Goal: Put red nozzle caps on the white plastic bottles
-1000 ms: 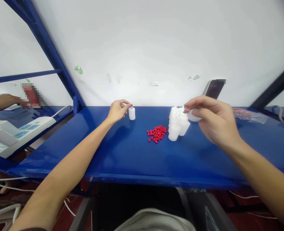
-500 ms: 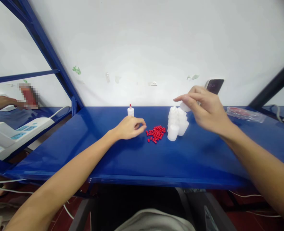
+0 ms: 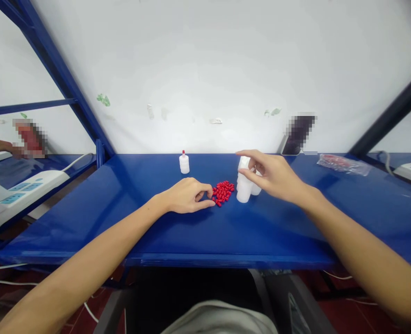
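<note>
My left hand [image 3: 189, 195] is at the left edge of a pile of small red caps [image 3: 223, 191], thumb and index finger apart, nothing visible between them. My right hand [image 3: 270, 174] reaches over a cluster of white bottles [image 3: 243, 190], its thumb and fingers spread around the upper part of the group; it hides several of them, and no lifted bottle shows. A single white bottle with a red tip [image 3: 184, 163] stands upright behind my left hand, near the wall.
A clear plastic bag with red contents [image 3: 343, 164] lies at the right on the blue table [image 3: 198, 236]. A dark-screened device [image 3: 298, 134] leans against the wall. At the left are a white power strip [image 3: 28, 190] and another person's hand [image 3: 0, 147].
My right hand has come down and left onto the bottles; the white piece near its fingers no longer shows there. My left hand has moved slightly nearer to me, against the red caps, its fingers wider apart.
</note>
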The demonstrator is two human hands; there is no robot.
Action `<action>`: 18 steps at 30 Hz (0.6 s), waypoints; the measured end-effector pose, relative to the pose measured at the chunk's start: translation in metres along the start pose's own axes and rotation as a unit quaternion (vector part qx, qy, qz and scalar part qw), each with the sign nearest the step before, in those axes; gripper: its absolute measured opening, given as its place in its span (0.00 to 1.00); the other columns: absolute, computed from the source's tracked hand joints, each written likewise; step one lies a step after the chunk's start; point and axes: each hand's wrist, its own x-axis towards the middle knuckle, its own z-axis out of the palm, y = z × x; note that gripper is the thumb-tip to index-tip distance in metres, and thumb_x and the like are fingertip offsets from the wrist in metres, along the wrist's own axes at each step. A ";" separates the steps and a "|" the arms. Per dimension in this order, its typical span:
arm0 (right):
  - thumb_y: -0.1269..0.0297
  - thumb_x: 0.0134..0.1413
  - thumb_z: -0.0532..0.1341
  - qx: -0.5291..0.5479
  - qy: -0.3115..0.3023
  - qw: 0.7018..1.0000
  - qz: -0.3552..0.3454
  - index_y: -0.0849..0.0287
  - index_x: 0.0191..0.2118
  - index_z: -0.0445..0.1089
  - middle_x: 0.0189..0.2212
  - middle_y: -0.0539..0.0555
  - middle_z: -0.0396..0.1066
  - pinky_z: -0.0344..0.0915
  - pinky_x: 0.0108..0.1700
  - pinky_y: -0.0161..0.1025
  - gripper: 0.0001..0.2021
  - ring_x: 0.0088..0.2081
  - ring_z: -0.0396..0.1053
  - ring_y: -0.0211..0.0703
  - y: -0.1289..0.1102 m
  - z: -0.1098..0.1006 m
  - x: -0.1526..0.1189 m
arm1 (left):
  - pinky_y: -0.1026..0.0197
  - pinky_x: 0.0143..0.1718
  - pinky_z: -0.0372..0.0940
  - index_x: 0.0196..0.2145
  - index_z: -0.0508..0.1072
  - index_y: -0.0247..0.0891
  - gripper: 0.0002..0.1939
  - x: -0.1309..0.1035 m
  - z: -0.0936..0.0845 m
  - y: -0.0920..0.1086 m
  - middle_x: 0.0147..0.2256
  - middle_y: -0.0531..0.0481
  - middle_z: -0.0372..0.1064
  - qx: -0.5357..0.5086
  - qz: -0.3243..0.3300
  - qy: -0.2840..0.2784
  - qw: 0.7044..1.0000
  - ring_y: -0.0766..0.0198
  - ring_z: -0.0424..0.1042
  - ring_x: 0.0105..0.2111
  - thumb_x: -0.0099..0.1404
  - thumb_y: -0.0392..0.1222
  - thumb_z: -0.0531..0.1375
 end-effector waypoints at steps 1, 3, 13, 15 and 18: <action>0.58 0.63 0.60 -0.010 -0.007 1.000 0.003 0.56 0.59 0.67 0.29 0.51 0.73 0.64 0.32 0.39 0.20 0.28 0.69 0.42 0.000 0.000 0.000 | 0.65 0.28 0.54 0.38 0.74 0.38 0.15 0.000 0.000 0.000 0.21 0.56 0.66 -0.004 -0.002 -0.003 1.000 0.69 0.64 0.22 0.68 0.53 0.58; 0.57 0.63 0.60 -0.028 -0.018 0.999 0.012 0.56 0.60 0.65 0.28 0.50 0.73 0.63 0.31 0.39 0.21 0.27 0.69 0.42 0.000 -0.001 0.000 | 0.65 0.28 0.54 0.37 0.74 0.38 0.16 0.001 0.000 0.001 0.21 0.56 0.65 -0.008 -0.002 -0.008 1.000 0.69 0.64 0.21 0.68 0.54 0.58; 0.56 0.62 0.58 0.005 0.075 0.997 -0.004 0.56 0.34 0.66 0.34 0.55 0.69 0.62 0.39 0.45 0.10 0.36 0.67 0.48 -0.002 -0.020 0.002 | 0.65 0.26 0.53 0.34 0.75 0.38 0.09 0.001 0.003 0.002 0.20 0.57 0.64 -0.017 0.015 -0.009 1.000 0.70 0.62 0.20 0.66 0.46 0.61; 0.57 0.61 0.58 0.032 0.090 0.995 -0.006 0.55 0.29 0.63 0.30 0.53 0.67 0.61 0.36 0.43 0.11 0.32 0.65 0.46 -0.001 -0.023 0.000 | 0.65 0.26 0.53 0.35 0.75 0.38 0.07 0.000 0.004 0.001 0.20 0.58 0.64 -0.020 0.019 -0.008 1.000 0.70 0.62 0.20 0.66 0.44 0.60; 0.59 0.61 0.58 0.032 0.093 0.995 0.010 0.55 0.28 0.63 0.27 0.52 0.66 0.59 0.33 0.41 0.11 0.28 0.63 0.43 -0.002 -0.024 -0.002 | 0.65 0.27 0.54 0.35 0.75 0.38 0.06 0.000 0.003 0.001 0.20 0.58 0.64 -0.026 0.023 -0.002 0.999 0.70 0.63 0.20 0.65 0.42 0.60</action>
